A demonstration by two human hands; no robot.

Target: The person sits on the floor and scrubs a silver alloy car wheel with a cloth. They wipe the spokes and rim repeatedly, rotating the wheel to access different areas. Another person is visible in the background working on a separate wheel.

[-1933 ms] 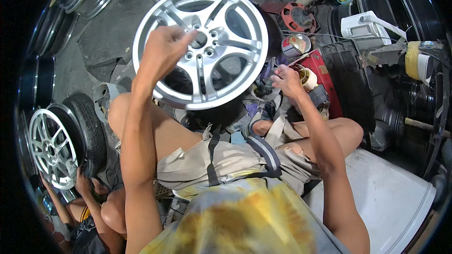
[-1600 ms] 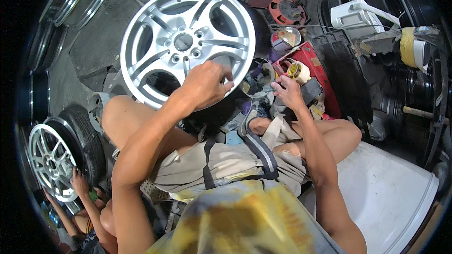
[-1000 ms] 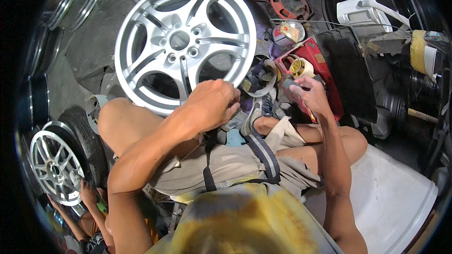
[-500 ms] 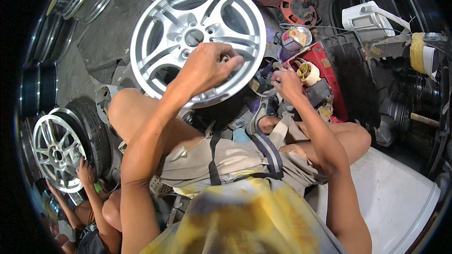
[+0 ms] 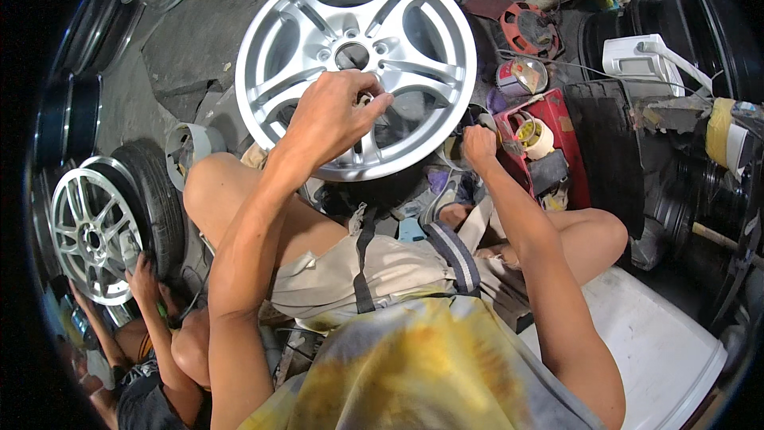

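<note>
A silver alloy wheel rim [image 5: 460, 72] with paired spokes lies face up before me. My left hand [image 5: 338, 115] is over its near spokes, just below the centre hole. The fingers are curled toward the thumb, with a small thing at the fingertips that I cannot make out. My right hand [image 5: 480, 146] is closed in a fist just right of the rim, over a round open container [image 5: 452, 151]. Whatever that fist holds is hidden. Beside it stands a red tray [image 5: 574, 147] with a tape roll [image 5: 538, 140] in it.
A paint can [image 5: 521, 77], a red round part [image 5: 528, 29] and a white plastic device [image 5: 641, 64] lie at the right. At the left, another person's hand [image 5: 142, 279] touches a second wheel [image 5: 95, 239] next to a tyre [image 5: 163, 215]. Several rims stand behind.
The view has shifted, so the rim and tray sit farther right. My right hand has closed and moved left from the tray toward the round container. My left hand sits farther left on the rim.
</note>
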